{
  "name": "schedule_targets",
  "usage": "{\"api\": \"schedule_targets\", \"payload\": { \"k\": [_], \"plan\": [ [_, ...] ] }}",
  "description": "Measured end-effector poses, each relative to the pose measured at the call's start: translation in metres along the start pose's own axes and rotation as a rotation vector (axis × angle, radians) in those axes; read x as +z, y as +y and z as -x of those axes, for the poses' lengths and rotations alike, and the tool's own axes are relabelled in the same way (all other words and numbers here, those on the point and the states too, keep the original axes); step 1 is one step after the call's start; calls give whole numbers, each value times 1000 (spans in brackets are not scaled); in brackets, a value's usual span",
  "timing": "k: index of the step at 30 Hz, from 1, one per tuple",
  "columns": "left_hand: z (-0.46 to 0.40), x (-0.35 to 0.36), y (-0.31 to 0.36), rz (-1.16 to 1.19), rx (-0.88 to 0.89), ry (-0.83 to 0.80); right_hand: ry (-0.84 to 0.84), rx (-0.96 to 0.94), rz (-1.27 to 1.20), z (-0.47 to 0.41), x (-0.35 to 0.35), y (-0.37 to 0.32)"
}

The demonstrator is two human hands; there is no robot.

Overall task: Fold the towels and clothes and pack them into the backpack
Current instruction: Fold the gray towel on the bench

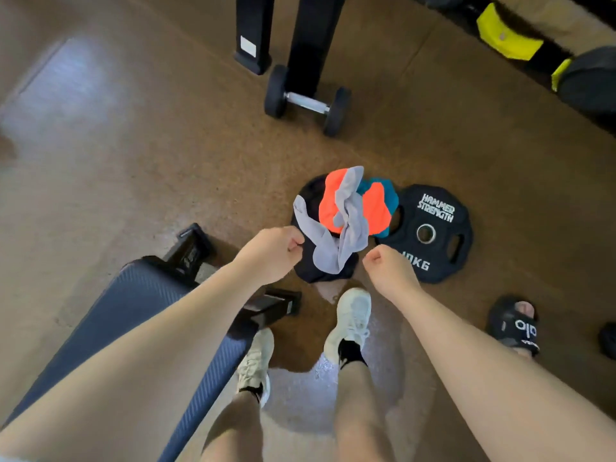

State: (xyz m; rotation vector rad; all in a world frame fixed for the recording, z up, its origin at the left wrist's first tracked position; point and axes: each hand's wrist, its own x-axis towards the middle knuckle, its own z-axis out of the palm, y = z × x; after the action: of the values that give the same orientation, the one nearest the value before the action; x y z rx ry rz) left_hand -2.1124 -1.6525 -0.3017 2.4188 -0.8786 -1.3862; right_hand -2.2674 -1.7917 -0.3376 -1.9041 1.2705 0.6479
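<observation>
I look down at a brown speckled floor (133, 168) of a gym room; it shines pale in the upper left of the frame and again at the bottom centre between the legs. In the middle of the frame lies a heap of clothes: a twisted grey garment (346, 225) on top of an orange and teal cloth (376, 208), and under them a dark cloth (320, 271). The heap rests partly on a black weight plate (433, 235) printed "HAMMER STRENGTH" and "10KG", which lies flat on the floor to the right of centre.

My left hand (270, 255) is just left of the heap, fingers curled into a fist; it seems to touch the edge of the grey garment, but I cannot tell if it pinches it. My right hand (386, 268) is just right of the heap, fingers also curled together, holding nothing that I can see.

In the lower left stands a dark blue padded bench (133, 311) with black metal feet. Above the centre a black dumbbell (306, 101) lies beside black frame legs (253, 31). In the upper right are yellow and black pieces of equipment (506, 38). At the right edge is a foot in a black sandal (513, 325). Two white sneakers (350, 325) stand below the heap.
</observation>
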Motion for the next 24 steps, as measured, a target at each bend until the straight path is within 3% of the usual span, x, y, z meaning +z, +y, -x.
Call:
{"api": "schedule_targets", "payload": {
  "k": [8,14,18,24],
  "plan": [
    [-169,80,-42,91,-130,107,179,-29,78,-198,72,40],
    [-215,108,-74,118,-124,143,239,-8,148,-274,111,58],
    [-198,112,-75,102,-138,130,179,-96,-87,-258,102,54],
    [-128,72,-16,199,-108,109,122,-123,-471,-143,25,16]
  ]
}}
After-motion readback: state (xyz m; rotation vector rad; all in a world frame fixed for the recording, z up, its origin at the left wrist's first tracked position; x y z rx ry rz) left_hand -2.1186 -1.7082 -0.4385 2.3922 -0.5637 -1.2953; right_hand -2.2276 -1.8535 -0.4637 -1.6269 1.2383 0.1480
